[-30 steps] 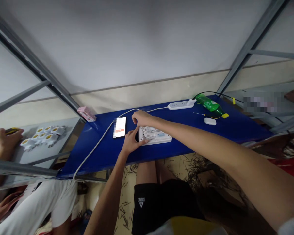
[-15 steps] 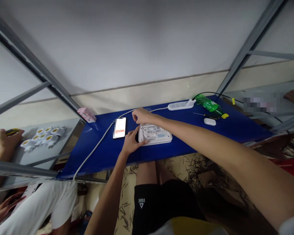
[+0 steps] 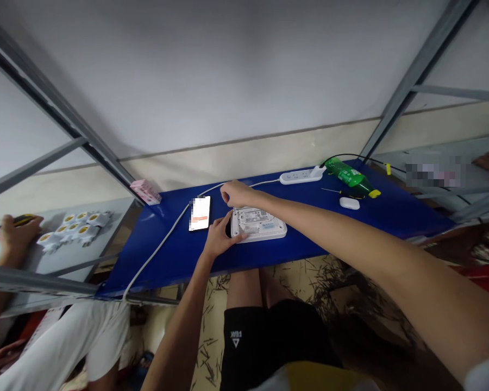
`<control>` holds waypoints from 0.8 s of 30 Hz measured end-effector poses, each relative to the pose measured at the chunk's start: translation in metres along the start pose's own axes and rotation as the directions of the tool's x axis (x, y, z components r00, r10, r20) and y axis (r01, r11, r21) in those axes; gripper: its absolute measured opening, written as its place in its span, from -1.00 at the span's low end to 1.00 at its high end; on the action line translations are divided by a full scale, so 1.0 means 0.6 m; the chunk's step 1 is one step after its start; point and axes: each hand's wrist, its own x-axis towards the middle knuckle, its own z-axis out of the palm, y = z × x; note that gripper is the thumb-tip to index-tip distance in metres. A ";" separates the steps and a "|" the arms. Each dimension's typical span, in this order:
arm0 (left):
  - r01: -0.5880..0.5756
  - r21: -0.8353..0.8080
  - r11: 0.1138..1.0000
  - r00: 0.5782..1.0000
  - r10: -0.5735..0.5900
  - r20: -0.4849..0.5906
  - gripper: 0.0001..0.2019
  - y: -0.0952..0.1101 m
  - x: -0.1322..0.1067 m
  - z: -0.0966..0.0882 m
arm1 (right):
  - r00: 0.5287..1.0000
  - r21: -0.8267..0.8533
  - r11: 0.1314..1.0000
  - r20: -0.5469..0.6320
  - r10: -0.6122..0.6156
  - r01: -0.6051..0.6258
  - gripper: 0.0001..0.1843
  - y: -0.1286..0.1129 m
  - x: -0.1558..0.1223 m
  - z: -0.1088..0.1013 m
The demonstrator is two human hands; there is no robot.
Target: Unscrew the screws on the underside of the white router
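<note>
A flat white plastic device (image 3: 261, 230) with a vented, labelled face turned up lies on the blue table. My left hand (image 3: 221, 234) grips its left side, thumb across the near left corner and fingers along the edge. At the far left corner my right hand (image 3: 235, 194) is bent over with its fingers curled closed. Whatever the right fingers hold is hidden behind the hand. Just left of the device lies a phone (image 3: 200, 213) with a lit screen.
Behind stand a white power strip (image 3: 300, 176) and a pink box (image 3: 145, 191). To the right lie a green bottle (image 3: 350, 176), a thin screwdriver (image 3: 346, 193) and a white case (image 3: 349, 203). A co-worker's hand (image 3: 16, 236) rests near several white sockets (image 3: 75, 228) at left.
Both my hands and the white device look the same as before. At the lower left, a co-worker's other hand has shifted slightly.
</note>
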 end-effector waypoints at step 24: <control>0.008 0.000 1.000 1.000 -0.008 -0.009 0.09 0.001 0.000 0.001 | 0.998 0.015 0.998 0.013 -0.054 0.054 -0.69 0.011 0.003 0.019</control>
